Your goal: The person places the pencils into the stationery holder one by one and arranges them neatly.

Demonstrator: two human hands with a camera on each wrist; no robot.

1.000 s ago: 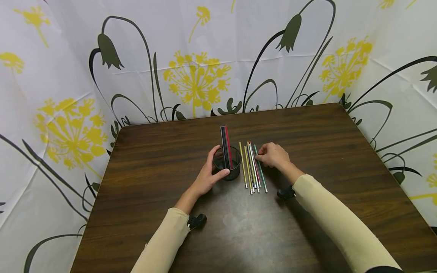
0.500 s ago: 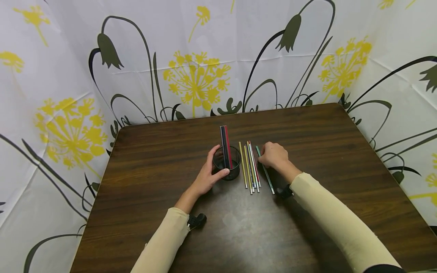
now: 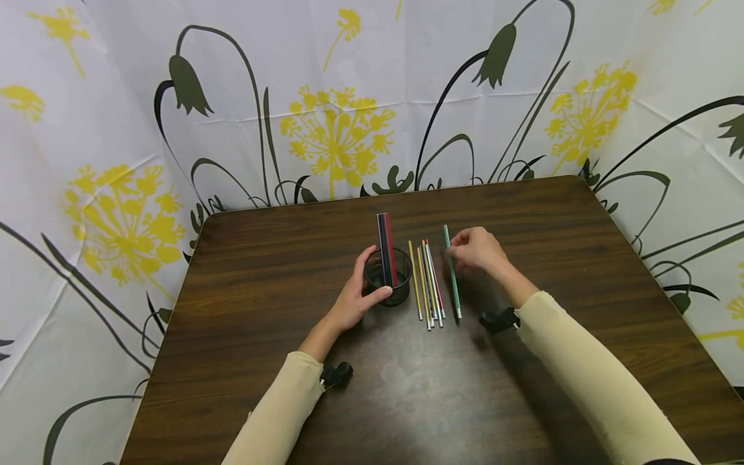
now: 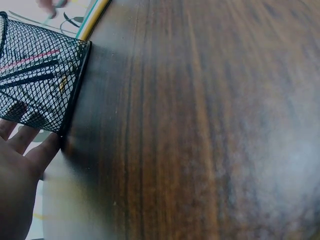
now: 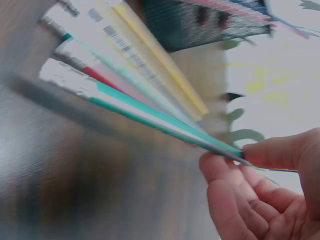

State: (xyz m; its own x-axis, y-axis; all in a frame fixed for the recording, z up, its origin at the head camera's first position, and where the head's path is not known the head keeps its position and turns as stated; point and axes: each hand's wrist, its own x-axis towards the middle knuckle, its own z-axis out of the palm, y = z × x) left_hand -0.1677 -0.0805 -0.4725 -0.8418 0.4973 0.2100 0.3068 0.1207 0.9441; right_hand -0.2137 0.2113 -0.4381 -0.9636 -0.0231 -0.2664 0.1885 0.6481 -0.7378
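Note:
My left hand holds the round black mesh pencil cup, thumb on the near side and fingers around its left. Dark pencils and a red one stand in the cup, leaning on its rim. With thumb and fingertips my right hand pinches a green pencil by its far part, eraser end toward me. The right wrist view shows the green pencil tilted above its shadow. Between cup and right hand lies a loose row of pencils, yellow, white and red among them.
All of this is on a dark wood-grain table. Behind it hangs a white curtain with yellow and olive flower prints. Black wrist cameras sit under both forearms.
My right hand has drawn the green pencil rightward from the row, and it now sits farther back, apart from the other pencils. The left hand and cup have stayed in place.

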